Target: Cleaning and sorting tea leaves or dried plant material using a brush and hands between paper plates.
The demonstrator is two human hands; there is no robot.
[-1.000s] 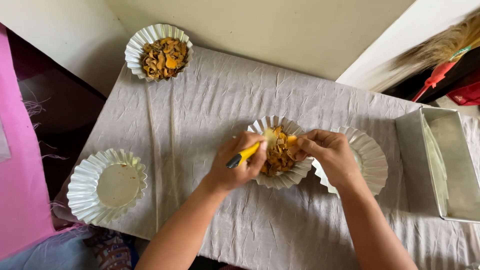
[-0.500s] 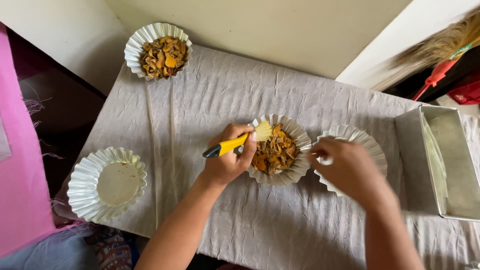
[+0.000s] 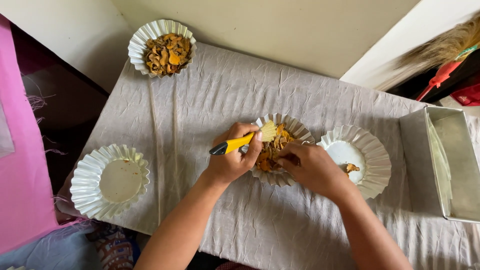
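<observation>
- Gripping a yellow-handled brush (image 3: 245,140), the left hand (image 3: 234,159) is clenched round the handle; bristles sit at 12 o'clock over the middle fluted dish (image 3: 300,131) of orange-brown pieces.
- Right hand (image 3: 312,169): fingers pinched on pieces inside that dish (exact piece hidden).
- Nearly empty fluted dish (image 3: 372,160) touches at 3 o'clock.
- Metal tin (image 3: 452,165) farther at 3 o'clock.
</observation>
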